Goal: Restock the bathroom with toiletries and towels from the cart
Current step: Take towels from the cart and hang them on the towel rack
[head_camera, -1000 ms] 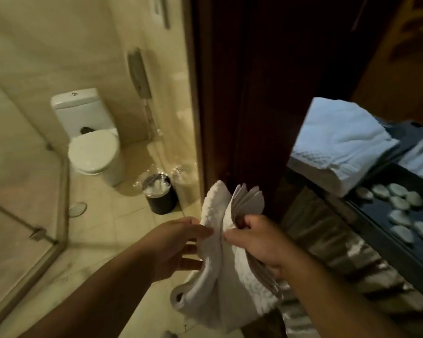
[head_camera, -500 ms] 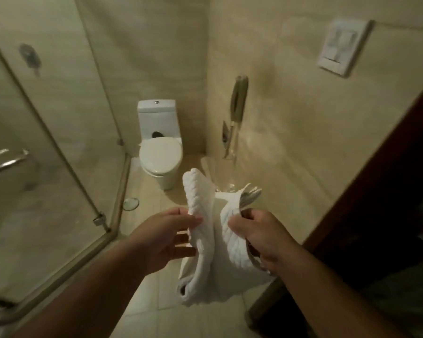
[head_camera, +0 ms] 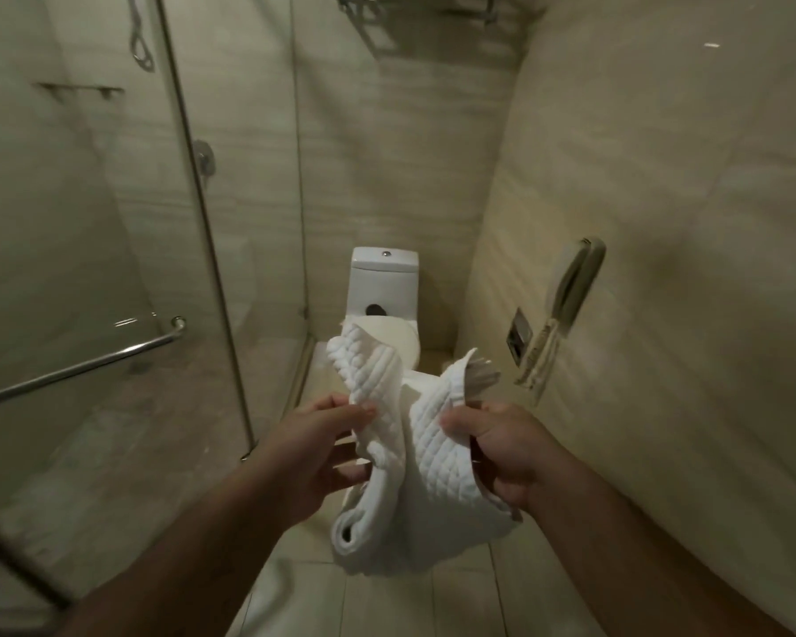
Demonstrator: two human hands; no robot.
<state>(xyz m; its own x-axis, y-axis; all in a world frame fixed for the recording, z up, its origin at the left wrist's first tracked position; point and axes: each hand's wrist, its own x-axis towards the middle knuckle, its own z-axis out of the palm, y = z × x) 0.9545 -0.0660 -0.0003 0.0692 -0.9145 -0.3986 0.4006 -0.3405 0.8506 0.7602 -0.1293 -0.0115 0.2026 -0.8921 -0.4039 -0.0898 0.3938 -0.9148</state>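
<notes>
Presently, item one: white towel point(head_camera: 423, 475), quilted weave, loosely bunched, carried in the air at the centre of the view, above the tiled floor point(head_camera: 387, 599) and touching no fixture. Holder, left hand point(head_camera: 315, 445): thumb and forefinger pinched on the towel's left fold, the other fingers half curled beneath it. Holder, right hand point(head_camera: 502, 452): fingers curled round the right fold, with a fan of thin flat pieces point(head_camera: 481, 377) trapped behind the cloth; whether these are sachets or cards is too blurred to tell. Change since a second ago: the cart and the dark door frame, then at 3 o'clock, have gone from view, and the outlook has swung to face squarely into the bathroom; the grip of both hands on the towel is as it was. Surroundings now listed: toilet point(head_camera: 382, 287) at 12 o'clock beyond the towel, lid down; shower glass point(head_camera: 111, 268) with its grab bar point(head_camera: 88, 363) at 9 o'clock; wall phone point(head_camera: 570, 291) at 2 o'clock; metal rack point(head_camera: 359, 20) at 12 o'clock, high at the top edge, newly in sight. Meaning for the task: pickup from the cart looks finished and the carry into the room is under way; the towel is not yet placed. Probable destination is the rack or the bar; nothing shown settles which. Remaining: set down the towel, then the flat pieces.
</notes>
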